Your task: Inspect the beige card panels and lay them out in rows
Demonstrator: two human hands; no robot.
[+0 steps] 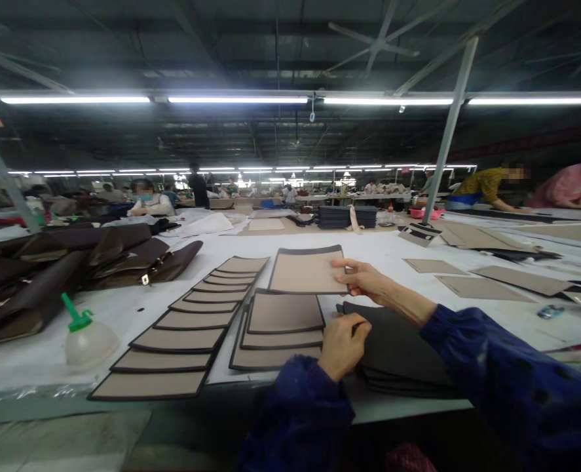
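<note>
My right hand [369, 282] pinches the right edge of a beige panel with a dark border [304, 270], raised above the far end of a short overlapping row of like panels [285, 313]. Just below it, my left hand [344, 344] is closed, fingertips pressed together at the near left corner of a stack of dark sheets [403, 344]. Whatever those fingertips grip, if anything, is hidden. Farther left, a long row of overlapping beige panels with dark borders [185, 339] runs away from the table's front edge.
A squeeze bottle with a green nozzle [88, 341] stands at the left, before a heap of dark brown bag pieces [93, 262]. Loose beige pieces [481, 288] lie at the right. Dark stacked pieces [346, 217] sit farther back. Several people work at other tables.
</note>
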